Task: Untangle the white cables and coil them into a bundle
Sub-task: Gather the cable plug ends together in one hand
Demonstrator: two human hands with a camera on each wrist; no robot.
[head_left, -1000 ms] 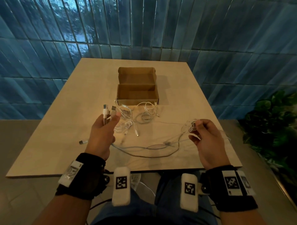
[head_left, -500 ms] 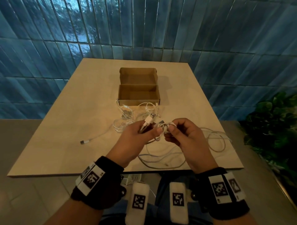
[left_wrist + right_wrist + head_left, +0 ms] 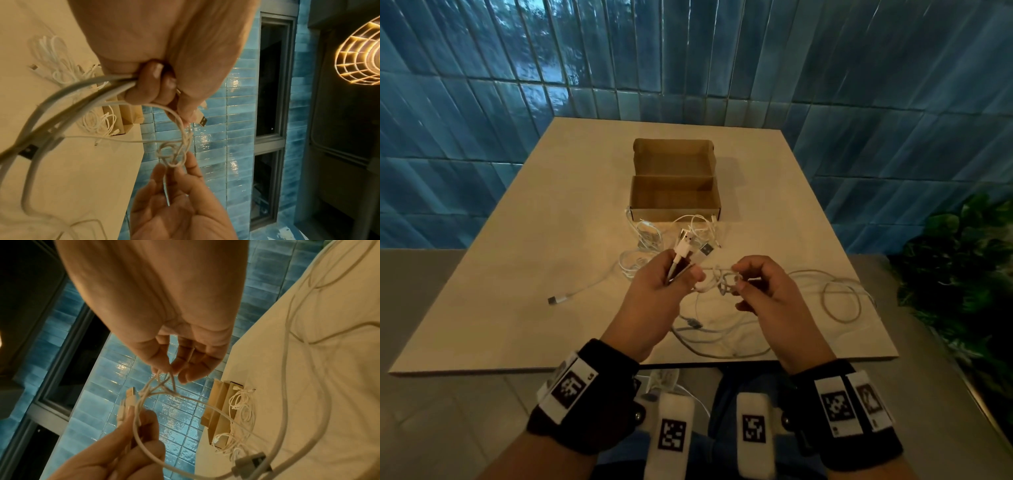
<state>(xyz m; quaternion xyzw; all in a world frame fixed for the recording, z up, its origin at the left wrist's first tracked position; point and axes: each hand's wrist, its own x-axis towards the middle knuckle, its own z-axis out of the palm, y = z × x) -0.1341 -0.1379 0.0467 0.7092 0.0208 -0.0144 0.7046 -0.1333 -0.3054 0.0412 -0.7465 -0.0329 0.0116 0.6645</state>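
My left hand (image 3: 674, 277) grips two white USB cable ends (image 3: 685, 245) upright, with their cords running out below the fist (image 3: 86, 87). A small knot of thin white cable (image 3: 724, 282) hangs between both hands above the table. My right hand (image 3: 743, 279) pinches that knot (image 3: 171, 155) with its fingertips (image 3: 162, 368). From the hands, loose loops of cable (image 3: 722, 339) trail down onto the table near its front edge. More tangled white cables (image 3: 654, 236) lie in front of the box.
An open cardboard box (image 3: 674, 197) stands in the middle of the light wooden table (image 3: 517, 274). One cable end (image 3: 558, 298) lies to the left. A wide cable loop (image 3: 840, 298) reaches the right edge. A green plant (image 3: 962, 260) stands at the right.
My hands came together from wide apart a second ago. The right hand now pinches the knot beside the left hand's plugs, and both hands have held nearly still since half a second ago.
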